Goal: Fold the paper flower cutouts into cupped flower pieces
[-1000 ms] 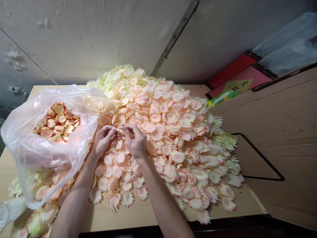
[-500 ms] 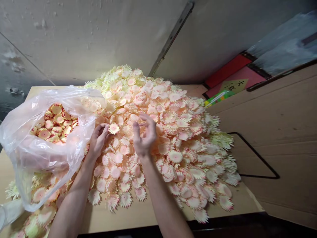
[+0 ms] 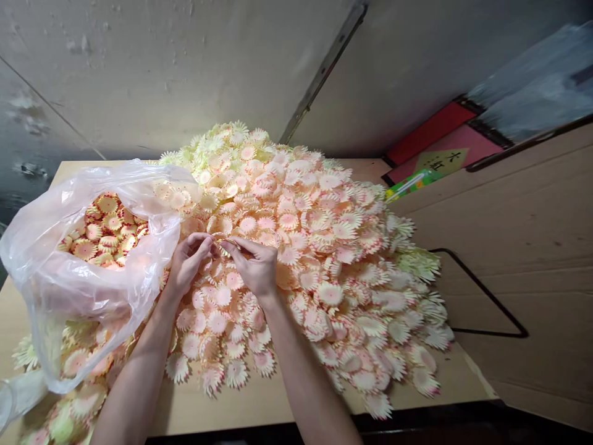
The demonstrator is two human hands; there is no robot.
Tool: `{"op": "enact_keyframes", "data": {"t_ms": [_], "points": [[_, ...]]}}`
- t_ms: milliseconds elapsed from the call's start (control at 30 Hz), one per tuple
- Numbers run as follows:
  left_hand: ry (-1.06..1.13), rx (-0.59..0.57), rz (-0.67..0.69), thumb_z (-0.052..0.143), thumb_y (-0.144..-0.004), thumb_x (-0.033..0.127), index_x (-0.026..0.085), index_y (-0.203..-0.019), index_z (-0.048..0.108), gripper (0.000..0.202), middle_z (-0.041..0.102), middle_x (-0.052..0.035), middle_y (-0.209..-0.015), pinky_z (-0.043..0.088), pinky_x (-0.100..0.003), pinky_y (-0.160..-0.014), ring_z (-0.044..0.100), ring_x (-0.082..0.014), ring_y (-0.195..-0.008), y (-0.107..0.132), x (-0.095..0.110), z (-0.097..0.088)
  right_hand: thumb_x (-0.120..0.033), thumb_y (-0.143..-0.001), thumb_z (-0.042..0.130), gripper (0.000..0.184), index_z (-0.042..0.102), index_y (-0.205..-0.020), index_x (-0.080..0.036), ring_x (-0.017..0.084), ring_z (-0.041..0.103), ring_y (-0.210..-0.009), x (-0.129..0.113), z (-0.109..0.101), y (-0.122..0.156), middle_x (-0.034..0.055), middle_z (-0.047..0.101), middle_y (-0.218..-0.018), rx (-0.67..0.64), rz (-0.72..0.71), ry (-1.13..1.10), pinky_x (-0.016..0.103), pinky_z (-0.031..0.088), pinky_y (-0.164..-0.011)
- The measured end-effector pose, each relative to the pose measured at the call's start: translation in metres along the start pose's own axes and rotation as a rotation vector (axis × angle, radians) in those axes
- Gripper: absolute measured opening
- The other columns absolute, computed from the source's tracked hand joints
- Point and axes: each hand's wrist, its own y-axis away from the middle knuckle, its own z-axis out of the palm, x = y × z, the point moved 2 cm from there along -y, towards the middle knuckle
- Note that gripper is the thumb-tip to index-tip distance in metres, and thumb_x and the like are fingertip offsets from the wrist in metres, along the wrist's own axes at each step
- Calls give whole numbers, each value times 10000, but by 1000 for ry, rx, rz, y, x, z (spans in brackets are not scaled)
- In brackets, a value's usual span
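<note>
A large heap of pale pink and cream paper flowers [image 3: 315,247] covers a wooden table [image 3: 259,402]. My left hand [image 3: 188,262] and my right hand [image 3: 254,266] meet above the heap's near left side. Both pinch one small paper flower [image 3: 220,242] between their fingertips. A clear plastic bag [image 3: 69,278] lies open just left of my left hand, and orange-tinted paper flowers [image 3: 104,232] fill it.
A grey wall rises behind the table with a metal strip [image 3: 324,68] running up it. Brown cardboard [image 3: 519,247] with a black wire frame [image 3: 482,296] stands at the right. Red boards [image 3: 440,136] lean at the far right.
Half a second ago my right hand was raised and spread over the heap while my left held a flower alone. Now my right hand has come back and both pinch the flower together.
</note>
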Motion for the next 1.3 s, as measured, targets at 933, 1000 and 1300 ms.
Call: {"op": "enact_keyframes", "data": {"t_ms": [933,1000,1300], "points": [[-95,-72,-5,845,-704,383,165,-851,745,281,706,-24,-809,500,-241,-697,617,-125,-715,4,2,0,-349,-894,679,283,730,-1135,-209,171,735,-757,6,-2,-2,51,788,-922,-142,91,-62,270,605,-713],[-91,-67,-7,850,-696,386,165,-851,746,289,705,-22,-796,500,-241,-694,617,-123,-709,3,1,-1,-364,-829,752,261,746,-1022,-189,167,726,-712,10,-1,0,50,783,-866,-34,128,-85,263,602,-674],[-85,-64,-17,862,-676,385,162,-851,750,305,726,-32,-801,498,-236,-695,631,-127,-719,2,1,-1,-323,-866,715,128,782,-894,-218,168,729,-641,7,-2,1,31,793,-805,3,20,-20,279,608,-636]]}}
